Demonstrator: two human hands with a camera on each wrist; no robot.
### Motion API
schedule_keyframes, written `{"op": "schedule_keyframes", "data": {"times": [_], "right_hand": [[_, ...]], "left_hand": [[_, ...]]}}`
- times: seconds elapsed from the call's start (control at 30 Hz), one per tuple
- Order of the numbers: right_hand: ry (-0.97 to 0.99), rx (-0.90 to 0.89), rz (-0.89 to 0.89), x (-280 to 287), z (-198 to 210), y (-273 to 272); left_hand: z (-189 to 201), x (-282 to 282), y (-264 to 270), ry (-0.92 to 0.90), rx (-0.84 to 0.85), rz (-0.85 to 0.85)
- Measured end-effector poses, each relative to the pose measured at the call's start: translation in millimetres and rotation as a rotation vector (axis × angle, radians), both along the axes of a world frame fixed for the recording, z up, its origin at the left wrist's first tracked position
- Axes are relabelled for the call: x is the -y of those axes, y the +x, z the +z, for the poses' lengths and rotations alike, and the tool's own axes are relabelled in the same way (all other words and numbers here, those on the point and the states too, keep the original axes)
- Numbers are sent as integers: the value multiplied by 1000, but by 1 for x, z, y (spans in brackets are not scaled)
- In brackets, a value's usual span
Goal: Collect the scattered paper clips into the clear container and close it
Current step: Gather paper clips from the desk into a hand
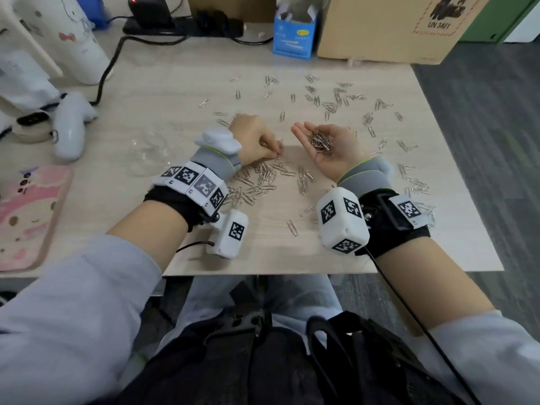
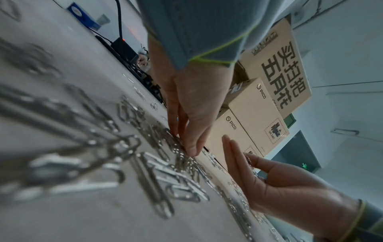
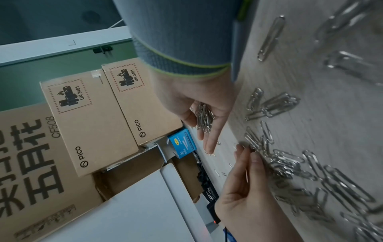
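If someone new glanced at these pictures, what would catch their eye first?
Silver paper clips strewn across the pale table, thickest just in front of the person. The right hand lies palm-up cupping a heap of clips, while the left hand pinches at clips on the table beside it.

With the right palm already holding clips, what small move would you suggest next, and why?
Probably lift the left hand with the clips it is pinching off the table and drop them into the cupped right hand. That palm faces up, already holds a pile of paper clips, and sits right beside it.
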State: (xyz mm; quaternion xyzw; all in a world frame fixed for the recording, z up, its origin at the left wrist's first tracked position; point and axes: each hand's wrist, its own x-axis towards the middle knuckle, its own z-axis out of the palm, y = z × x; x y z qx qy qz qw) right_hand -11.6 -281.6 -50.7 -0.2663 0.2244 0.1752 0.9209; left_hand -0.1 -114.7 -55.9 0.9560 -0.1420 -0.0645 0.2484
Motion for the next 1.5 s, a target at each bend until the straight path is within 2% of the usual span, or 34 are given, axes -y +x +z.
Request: {"op": "schedule_keyframes", "data": {"times": [0.2,0.37,0.43,0.6,0.77,0.87,1.03,1.2,1.3,1.4,1.5], "right_hand": [[-2,26,30,-15,1,-19],[-19,34,50,-22,-2,-27],[-34,42,56,-26,-2,-32],[-48,54,59,-34,4,-38],[-48,52,54,-39,3,-41],[-52,53,48,-39,2,-43],[-64,49,41,-34,2,-44],[-73,44,31,-30,1,-46],[-65,44,18,-25,1,-45],[-59,41,9,-21,0,-43],[-62,45,1,-19,0,-42]], "left_hand": [[7,-13,-30,31,-18,-61],[19,-26,-45,-76,-90,-101],[23,-36,-53,7,-112,-136],[26,-58,-67,436,-238,-102],[14,-63,-84,565,-273,-120],[3,-62,-84,513,-214,-94],[-16,-54,-78,271,-90,-48],[-16,-38,-65,103,-33,17],[-13,-33,-60,103,2,14],[-12,-28,-54,151,-53,-54],[-11,-23,-47,48,-77,-59]]}}
